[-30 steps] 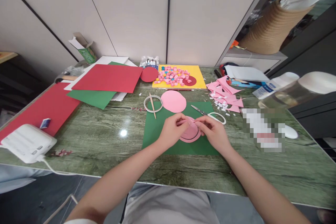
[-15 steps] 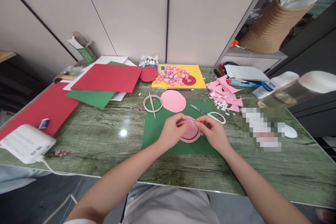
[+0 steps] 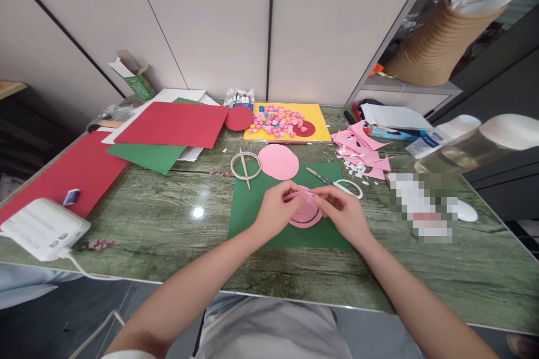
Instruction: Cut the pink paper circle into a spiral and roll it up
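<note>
Both our left hand [image 3: 275, 207] and right hand [image 3: 344, 213] pinch pink paper [image 3: 305, 216] over the green sheet [image 3: 245, 206]. From that paper, we see scissors [image 3: 325, 178] at one o'clock, a pink disc [image 3: 278, 162] at eleven.

Pink paper [image 3: 304, 217]: round in outline, plain pink
Near rim: followed by a dark curved band, drawn line or shadow unclear
Far edge: pinched between left grip [image 3: 278, 206] and right grip [image 3: 344, 211], partly hidden there
Visible body: between both grips, spreading toward the person
</note>
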A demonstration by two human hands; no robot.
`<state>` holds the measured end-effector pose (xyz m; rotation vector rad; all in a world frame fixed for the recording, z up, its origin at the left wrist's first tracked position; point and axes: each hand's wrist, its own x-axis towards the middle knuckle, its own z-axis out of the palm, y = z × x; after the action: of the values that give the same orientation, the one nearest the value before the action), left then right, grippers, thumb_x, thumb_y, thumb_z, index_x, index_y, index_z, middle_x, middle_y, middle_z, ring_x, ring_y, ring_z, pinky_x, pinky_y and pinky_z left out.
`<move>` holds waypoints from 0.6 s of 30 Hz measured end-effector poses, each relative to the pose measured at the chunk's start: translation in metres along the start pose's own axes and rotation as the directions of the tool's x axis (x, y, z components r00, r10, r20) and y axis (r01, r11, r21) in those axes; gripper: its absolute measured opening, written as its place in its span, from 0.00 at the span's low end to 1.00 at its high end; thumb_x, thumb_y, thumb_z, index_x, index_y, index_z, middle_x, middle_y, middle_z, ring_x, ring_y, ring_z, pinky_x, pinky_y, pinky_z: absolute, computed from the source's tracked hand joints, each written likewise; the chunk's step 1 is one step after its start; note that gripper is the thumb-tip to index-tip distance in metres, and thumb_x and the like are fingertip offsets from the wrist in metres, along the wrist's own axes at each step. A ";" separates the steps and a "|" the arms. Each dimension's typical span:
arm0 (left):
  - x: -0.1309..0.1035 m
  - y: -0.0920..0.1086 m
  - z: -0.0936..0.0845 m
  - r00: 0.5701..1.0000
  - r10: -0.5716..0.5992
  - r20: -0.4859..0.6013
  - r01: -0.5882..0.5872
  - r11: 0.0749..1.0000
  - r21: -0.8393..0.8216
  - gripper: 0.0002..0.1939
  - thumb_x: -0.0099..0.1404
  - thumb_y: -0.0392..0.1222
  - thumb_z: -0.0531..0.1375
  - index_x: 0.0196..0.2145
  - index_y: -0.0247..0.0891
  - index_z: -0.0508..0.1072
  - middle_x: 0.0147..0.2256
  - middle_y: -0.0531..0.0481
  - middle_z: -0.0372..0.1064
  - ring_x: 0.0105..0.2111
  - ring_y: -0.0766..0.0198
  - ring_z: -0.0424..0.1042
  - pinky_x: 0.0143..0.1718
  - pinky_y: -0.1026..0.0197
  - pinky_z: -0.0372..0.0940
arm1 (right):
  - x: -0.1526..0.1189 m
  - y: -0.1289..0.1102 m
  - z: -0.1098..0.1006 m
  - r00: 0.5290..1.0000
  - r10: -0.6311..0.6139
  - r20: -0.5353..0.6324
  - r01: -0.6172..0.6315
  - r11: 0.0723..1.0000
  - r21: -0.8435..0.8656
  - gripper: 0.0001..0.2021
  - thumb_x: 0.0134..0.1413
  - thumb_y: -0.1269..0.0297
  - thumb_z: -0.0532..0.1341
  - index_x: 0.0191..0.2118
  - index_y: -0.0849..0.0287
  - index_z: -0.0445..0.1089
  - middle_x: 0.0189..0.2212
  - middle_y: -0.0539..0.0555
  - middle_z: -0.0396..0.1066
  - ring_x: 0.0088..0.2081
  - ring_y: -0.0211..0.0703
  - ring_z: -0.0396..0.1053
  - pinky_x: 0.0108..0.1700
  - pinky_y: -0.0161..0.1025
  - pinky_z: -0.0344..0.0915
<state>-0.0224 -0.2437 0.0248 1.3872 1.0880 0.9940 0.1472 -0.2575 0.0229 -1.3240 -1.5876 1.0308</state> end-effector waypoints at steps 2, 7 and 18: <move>0.000 0.000 0.000 1.000 0.001 0.001 -0.001 1.000 -0.003 0.06 0.57 0.40 0.57 0.27 0.34 0.68 0.26 0.53 0.65 0.28 0.68 0.62 0.31 0.67 0.58 | 0.000 0.002 0.000 1.000 -0.003 -0.006 0.003 1.000 -0.018 0.09 0.52 0.60 0.60 0.36 0.58 0.73 0.22 0.49 0.66 0.22 0.35 0.58 0.24 0.34 0.55; 0.001 -0.003 0.002 1.000 0.004 -0.003 -0.004 1.000 -0.018 0.06 0.56 0.40 0.58 0.27 0.35 0.68 0.26 0.53 0.65 0.28 0.68 0.62 0.31 0.67 0.58 | -0.001 0.005 0.000 0.999 0.022 -0.035 -0.023 0.999 -0.034 0.10 0.52 0.59 0.60 0.37 0.59 0.74 0.22 0.50 0.67 0.22 0.35 0.58 0.24 0.34 0.56; 0.001 -0.002 0.002 1.000 -0.005 -0.011 0.005 1.000 -0.011 0.06 0.56 0.40 0.58 0.27 0.34 0.67 0.25 0.54 0.64 0.28 0.69 0.61 0.30 0.67 0.57 | -0.001 0.005 0.000 0.998 0.028 -0.049 -0.031 0.998 -0.055 0.11 0.52 0.60 0.59 0.37 0.59 0.75 0.25 0.51 0.71 0.21 0.35 0.58 0.23 0.33 0.56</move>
<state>-0.0209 -0.2435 0.0230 1.3714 1.0918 1.0038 0.1489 -0.2575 0.0177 -1.4038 -1.5746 0.9715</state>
